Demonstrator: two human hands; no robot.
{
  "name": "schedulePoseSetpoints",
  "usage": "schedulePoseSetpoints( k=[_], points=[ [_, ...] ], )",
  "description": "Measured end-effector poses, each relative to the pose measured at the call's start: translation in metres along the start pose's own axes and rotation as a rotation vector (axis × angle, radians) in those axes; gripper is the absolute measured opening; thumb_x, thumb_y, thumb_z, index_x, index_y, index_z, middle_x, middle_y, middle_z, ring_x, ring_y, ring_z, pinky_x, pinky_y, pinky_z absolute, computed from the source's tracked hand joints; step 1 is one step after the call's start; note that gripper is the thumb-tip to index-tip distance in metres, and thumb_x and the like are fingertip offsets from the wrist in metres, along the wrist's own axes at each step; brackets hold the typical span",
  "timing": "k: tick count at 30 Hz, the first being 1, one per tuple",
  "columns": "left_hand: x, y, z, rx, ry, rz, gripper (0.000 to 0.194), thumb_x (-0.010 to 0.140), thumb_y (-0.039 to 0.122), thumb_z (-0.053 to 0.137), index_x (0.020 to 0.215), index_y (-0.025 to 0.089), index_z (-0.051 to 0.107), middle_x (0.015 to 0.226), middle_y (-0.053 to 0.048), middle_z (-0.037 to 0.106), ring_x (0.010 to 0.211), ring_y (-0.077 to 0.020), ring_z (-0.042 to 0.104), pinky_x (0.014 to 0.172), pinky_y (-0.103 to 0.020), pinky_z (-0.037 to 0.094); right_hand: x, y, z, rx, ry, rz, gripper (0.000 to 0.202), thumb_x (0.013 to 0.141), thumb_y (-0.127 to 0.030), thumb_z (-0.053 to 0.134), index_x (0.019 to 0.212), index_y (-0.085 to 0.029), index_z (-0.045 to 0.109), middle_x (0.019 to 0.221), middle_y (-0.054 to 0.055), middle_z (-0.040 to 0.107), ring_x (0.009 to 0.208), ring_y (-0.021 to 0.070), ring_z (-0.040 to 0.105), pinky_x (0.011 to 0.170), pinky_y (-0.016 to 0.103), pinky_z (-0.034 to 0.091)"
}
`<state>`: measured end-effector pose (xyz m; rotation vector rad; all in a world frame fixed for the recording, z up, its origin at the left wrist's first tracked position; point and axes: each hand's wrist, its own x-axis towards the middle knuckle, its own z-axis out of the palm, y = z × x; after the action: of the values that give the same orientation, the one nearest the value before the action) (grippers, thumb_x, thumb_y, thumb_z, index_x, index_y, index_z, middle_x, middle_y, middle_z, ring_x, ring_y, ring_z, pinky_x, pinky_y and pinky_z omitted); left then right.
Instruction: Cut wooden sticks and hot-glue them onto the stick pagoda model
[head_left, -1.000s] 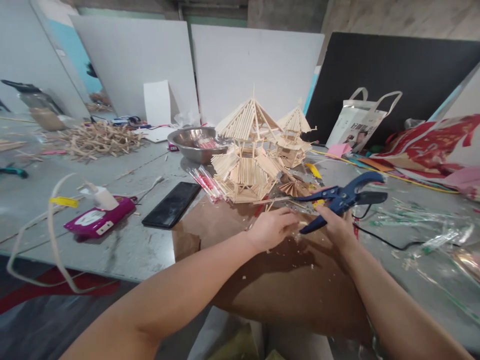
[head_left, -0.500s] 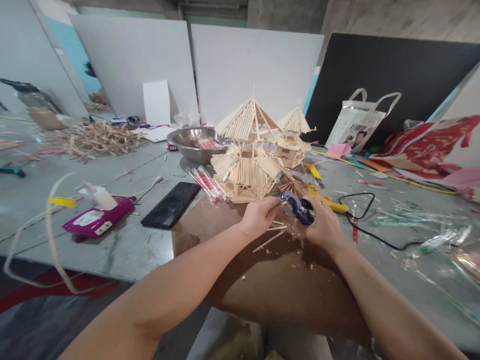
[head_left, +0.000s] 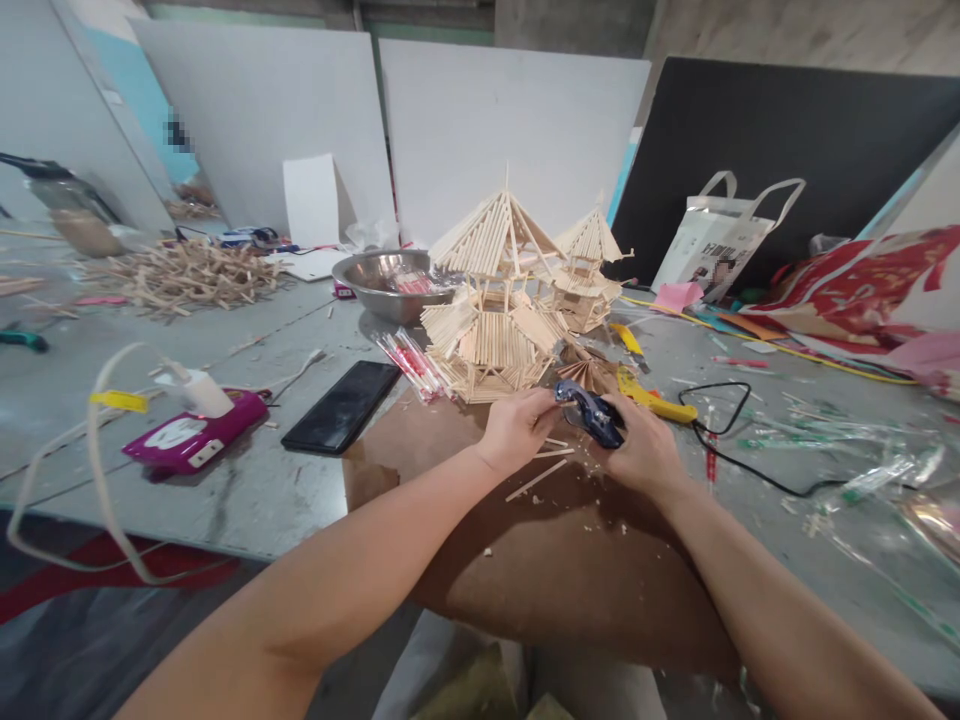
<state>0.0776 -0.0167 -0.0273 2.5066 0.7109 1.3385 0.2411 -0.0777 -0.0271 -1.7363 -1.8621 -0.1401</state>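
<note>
With both forearms stretched inward from seven and five o'clock, the two hands are held close together above the brown sheet, which is spread on the grey surface. The left hand is turned back-upward, and its fingers are bent and gathered toward three o'clock, against or just beside the nose of the blue cutter. Whether anything is pinched between those fingers cannot be told, as their tips are hidden. By the right hand, angled toward eleven o'clock, the cutter is grasped, its body being wrapped by curled fingers; it is thus held between the two hands.

At five o'clock from the left hand, loose sticks are scattered on the sheet. Between ten and eleven o'clock from the cutter, the nearer stick pavilion is stood upright, and at twelve a second pavilion is seen. At one o'clock from the right hand, a yellow glue gun is laid; a black phone is placed at nine from the left.
</note>
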Motion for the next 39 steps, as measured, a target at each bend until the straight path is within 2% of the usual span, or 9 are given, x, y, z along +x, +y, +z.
schedulePoseSetpoints(
  k=[10,21,26,32,39],
  points=[
    [0.0011,-0.0026,-0.0021,0.025,-0.051,0.039,0.025,0.08,0.025,0.038,0.083,0.015,0.06,0.074,-0.005,0.062,0.069,-0.0124,0.057,0.06,-0.023,0.043,-0.0003,0.0074,0.002,-0.05,-0.002,-0.046,0.037,0.059,-0.03,0.053,0.095,-0.022,0.05,0.085,0.004,0.061,0.078,0.0228,0.056,0.065,0.032,0.041],
    [0.0008,-0.0076,-0.0026,0.06,-0.101,0.065,0.023,0.078,0.018,0.039,0.084,0.015,0.06,0.07,-0.004,0.061,0.065,-0.0114,0.057,0.057,-0.021,0.042,0.0004,0.0078,-0.0014,-0.119,-0.021,-0.045,0.037,0.058,-0.028,0.053,0.095,-0.023,0.05,0.085,0.004,0.061,0.078,0.0229,0.056,0.062,0.031,0.039],
    [0.0017,-0.0078,-0.0045,0.093,-0.135,0.077,0.023,0.078,0.019,0.038,0.078,0.014,0.06,0.065,-0.004,0.059,0.06,-0.0107,0.055,0.054,-0.02,0.04,0.0002,0.0089,-0.0026,-0.156,-0.016,-0.061,0.034,0.059,-0.03,0.054,0.092,-0.024,0.051,0.081,0.003,0.062,0.073,0.0218,0.057,0.057,0.029,0.038],
    [0.0021,-0.0072,-0.0052,0.126,-0.137,0.08,0.022,0.077,0.019,0.038,0.069,0.014,0.058,0.061,-0.003,0.058,0.057,-0.0101,0.052,0.052,-0.019,0.038,0.0009,0.0073,-0.0045,-0.169,-0.066,-0.046,0.03,0.062,-0.04,0.053,0.088,-0.023,0.051,0.076,0.003,0.063,0.067,0.0214,0.058,0.054,0.028,0.036],
    [0.0028,-0.004,-0.0063,0.138,-0.129,0.064,0.029,0.08,0.026,0.037,0.063,0.013,0.058,0.059,-0.003,0.058,0.056,-0.0099,0.052,0.05,-0.019,0.037,0.0009,0.0074,-0.003,-0.18,-0.076,-0.009,0.022,0.062,-0.037,0.052,0.078,-0.022,0.052,0.065,0.002,0.062,0.06,0.0204,0.057,0.05,0.026,0.033]
  ],
)
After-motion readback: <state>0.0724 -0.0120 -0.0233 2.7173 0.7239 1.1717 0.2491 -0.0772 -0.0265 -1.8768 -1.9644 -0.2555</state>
